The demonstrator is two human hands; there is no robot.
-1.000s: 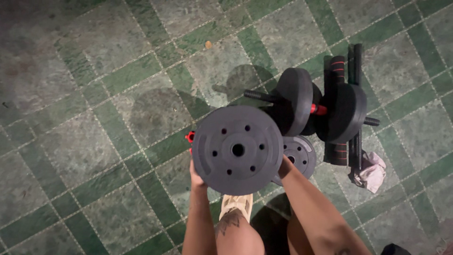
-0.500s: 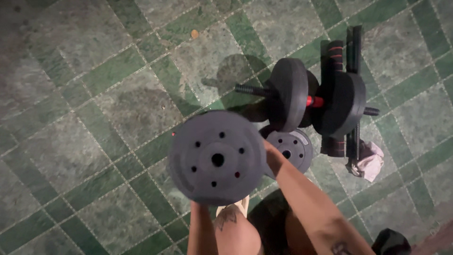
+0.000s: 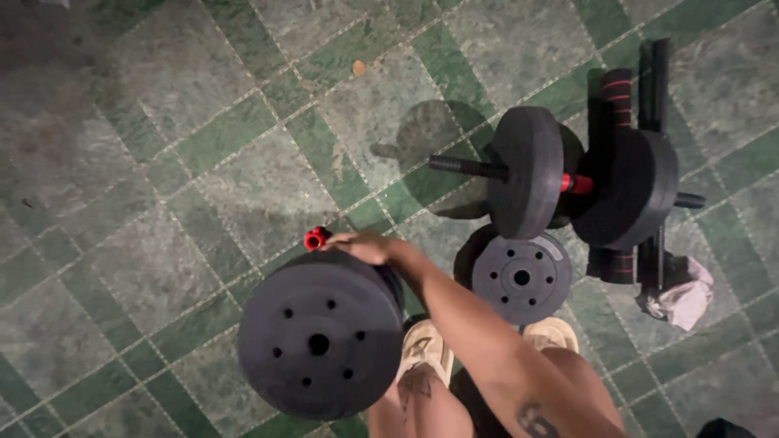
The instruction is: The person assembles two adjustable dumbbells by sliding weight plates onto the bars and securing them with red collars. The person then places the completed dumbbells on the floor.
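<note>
Right hand (image 3: 365,247) is clamped over the bar of the dumbbell (image 3: 320,341), held off the green tiled floor (image 3: 203,122) at seven o'clock in view, red collar (image 3: 316,238) poking out. It looks like mid-lift; any further move calls for a firm wrist and clear shoes (image 3: 426,349). The big near plate hides the handle and the far plate. Left hand is out of sight. A second dumbbell (image 3: 527,174) sits at two o'clock.

A black round dumbbell weight plate (image 3: 318,342) with a ring of small holes hangs face-up just below the right hand (image 3: 367,247), its red bar end (image 3: 315,238) touching the fingers
</note>
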